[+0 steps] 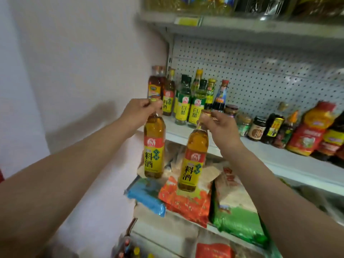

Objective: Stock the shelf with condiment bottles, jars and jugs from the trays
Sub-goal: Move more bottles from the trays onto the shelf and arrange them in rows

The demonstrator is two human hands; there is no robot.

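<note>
My left hand point(137, 108) grips the neck of an amber cooking-wine bottle point(154, 146) with a yellow and red label, held in the air in front of the white shelf point(178, 133). My right hand point(221, 127) pinches the neck of a second, identical bottle point(193, 162), hanging slightly lower and tilted. Both bottles hang below the shelf's front edge, at its left end. On that shelf stand several bottles: more cooking wine point(168, 97), white vinegar point(183, 107) and a dark sauce bottle point(220, 97).
Jars point(258, 129) and red-labelled jugs point(309, 135) line the shelf to the right. A pegboard back panel point(260, 77) rises behind. Bagged goods point(188, 203) lie on the shelf below. Oil jugs point(204, 4) fill the upper shelf. A pale wall point(74, 71) stands to the left.
</note>
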